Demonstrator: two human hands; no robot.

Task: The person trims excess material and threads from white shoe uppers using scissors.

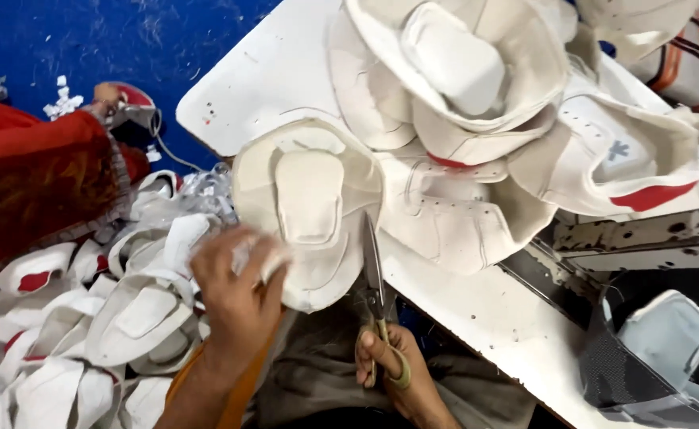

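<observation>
Shoe upper (309, 208), cream, overhangs the tabletop's (270, 79) near edge; left hand (238, 294) pinches its rim, right hand (393, 369) closes around scissors (375, 278) beside it. Trimming seems underway; clean cutting needs steadiness.

- The place was a stitching workshop where shoe uppers were made.
- A white worktable (270, 79) carried a heap of cream shoe uppers (476, 119) with padded tongues, some with red trim.
- At the near left, many more cut pieces (87, 334) lay piled on the blue floor (127, 40), among white offcut scraps (61, 102).
- A pair of scissors (375, 294) lay at the table's near edge.
- At the right stood the dark metal body of a machine (643, 238).
</observation>
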